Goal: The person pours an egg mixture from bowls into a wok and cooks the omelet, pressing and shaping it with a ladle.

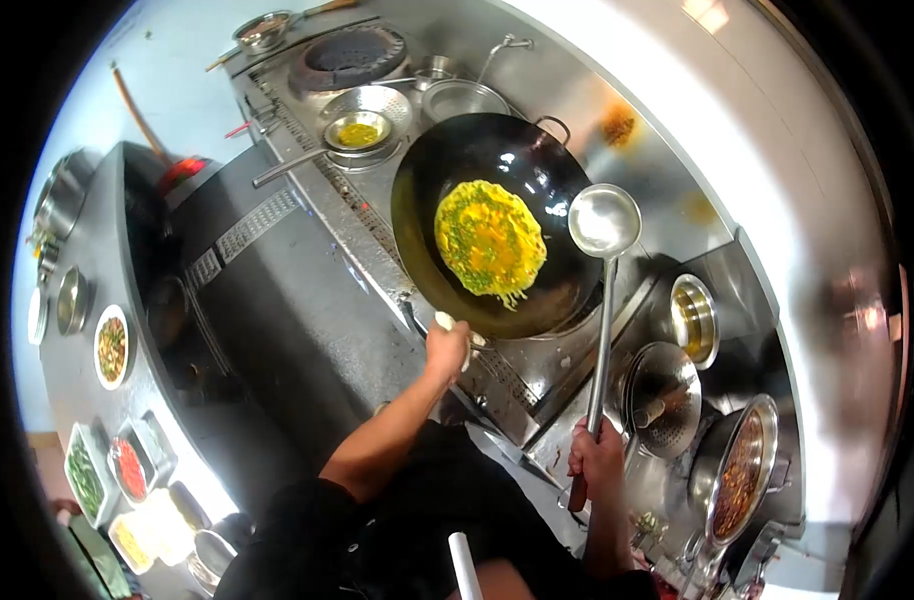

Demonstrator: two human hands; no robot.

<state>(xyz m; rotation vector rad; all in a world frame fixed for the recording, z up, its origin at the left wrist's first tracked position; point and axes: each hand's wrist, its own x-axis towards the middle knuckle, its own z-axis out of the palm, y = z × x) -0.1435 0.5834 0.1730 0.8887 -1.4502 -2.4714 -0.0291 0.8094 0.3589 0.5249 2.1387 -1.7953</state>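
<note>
A large black wok [417, 250] sits on the stove, tilted, with a round yellow omelette [490, 240] flecked with green inside it. My left hand [447, 350] is closed at the wok's near rim, around a white cloth [444, 321]; the handle beneath is mostly hidden. My right hand [598, 460] grips the wooden-ended handle of a long steel ladle [605, 222]. The ladle's bowl is raised beside the wok's right rim, apart from the omelette.
A strainer over a bowl of yellow liquid [359, 132] stands behind the wok, near another burner [349, 58]. To the right are a steel bowl [695, 320], a perforated strainer [665, 400] and a pan of brownish-red food [742, 470]. Food trays [89, 474] line the left counter.
</note>
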